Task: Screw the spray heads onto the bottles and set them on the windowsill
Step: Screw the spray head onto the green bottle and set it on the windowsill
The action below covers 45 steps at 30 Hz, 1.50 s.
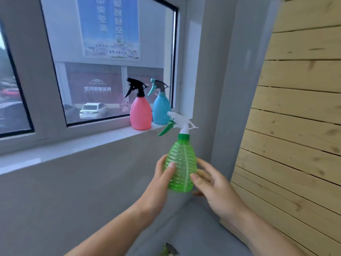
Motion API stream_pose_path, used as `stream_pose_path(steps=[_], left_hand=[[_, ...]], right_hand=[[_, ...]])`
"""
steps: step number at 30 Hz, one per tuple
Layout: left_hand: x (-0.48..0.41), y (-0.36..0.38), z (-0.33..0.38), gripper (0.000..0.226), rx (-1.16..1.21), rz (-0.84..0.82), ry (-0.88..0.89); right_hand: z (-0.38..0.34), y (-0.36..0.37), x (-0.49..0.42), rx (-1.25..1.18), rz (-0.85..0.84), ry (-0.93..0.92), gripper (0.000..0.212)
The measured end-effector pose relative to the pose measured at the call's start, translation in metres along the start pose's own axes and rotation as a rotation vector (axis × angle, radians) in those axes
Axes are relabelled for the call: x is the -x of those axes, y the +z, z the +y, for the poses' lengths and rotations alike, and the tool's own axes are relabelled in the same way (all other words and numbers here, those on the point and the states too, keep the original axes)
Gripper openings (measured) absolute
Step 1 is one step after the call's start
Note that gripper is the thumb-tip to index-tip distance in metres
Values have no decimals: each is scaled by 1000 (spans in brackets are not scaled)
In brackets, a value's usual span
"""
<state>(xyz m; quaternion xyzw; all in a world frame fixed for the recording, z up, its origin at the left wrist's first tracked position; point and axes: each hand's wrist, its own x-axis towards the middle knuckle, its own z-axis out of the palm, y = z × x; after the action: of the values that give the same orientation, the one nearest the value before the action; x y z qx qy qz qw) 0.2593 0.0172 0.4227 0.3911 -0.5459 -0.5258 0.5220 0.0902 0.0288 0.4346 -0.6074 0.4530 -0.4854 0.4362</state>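
Pink plastic bottle (139, 115) and blue plastic bottle (161, 111) stand on the white windowsill (73, 145); below it your left hand (160, 182) grips the assembled green ribbed bottle (181, 163), right hand (217, 189) slack.

A white, glossy windowsill (73, 146) runs along the foot of a white-framed window (110, 71), rising from the lower left of the view toward the right, where it ends against a grey wall (204, 89). Its polished top catches pale daylight. Two spray bottles stand upright at its right end, near the glass. The pink bottle (139, 115) wears a black spray head (137, 87) and stands closer to the sill's front edge. Just beside it on the right, a little farther back, the blue bottle (161, 111) wears a teal and grey spray head (157, 87). Both triggers hang on the left. Whether the two bottles touch cannot be told.
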Motion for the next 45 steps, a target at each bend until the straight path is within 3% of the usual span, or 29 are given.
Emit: stream_pose_path(steps=[2, 6, 11, 14, 16, 18, 20, 26, 30, 35, 45], left_hand=[[-5, -30, 20, 30, -59, 43, 31], [-17, -93, 70, 40, -175, 140, 100], [-37, -154, 109, 43, -333, 233, 129], [-53, -175, 115, 34, -419, 295, 133], [-63, -184, 115, 34, -426, 317, 93], [-70, -189, 113, 55, -435, 337, 41], [-76, -193, 108, 59, -443, 368, 16], [-89, -198, 100, 50, -429, 407, 6], [-95, -201, 96, 28, -444, 426, 23], [-104, -205, 91, 40, -457, 438, 53], [-113, -202, 90, 37, -465, 419, 52]], right_hand=[[-20, 24, -28, 25, -48, -39, 43], [-55, 77, -82, 114, -117, -142, 51], [-79, 132, -133, 158, -124, -195, 49], [-80, 157, -157, 165, -97, -204, 54], [-79, 168, -166, 181, -80, -193, 56], [-80, 173, -171, 197, -74, -190, 55], [-77, 176, -178, 216, -68, -187, 56], [-71, 181, -193, 259, -92, -169, 58], [-63, 186, -204, 241, -125, -162, 58], [-59, 188, -211, 229, -142, -168, 56], [-62, 184, -206, 274, -152, -179, 57]])
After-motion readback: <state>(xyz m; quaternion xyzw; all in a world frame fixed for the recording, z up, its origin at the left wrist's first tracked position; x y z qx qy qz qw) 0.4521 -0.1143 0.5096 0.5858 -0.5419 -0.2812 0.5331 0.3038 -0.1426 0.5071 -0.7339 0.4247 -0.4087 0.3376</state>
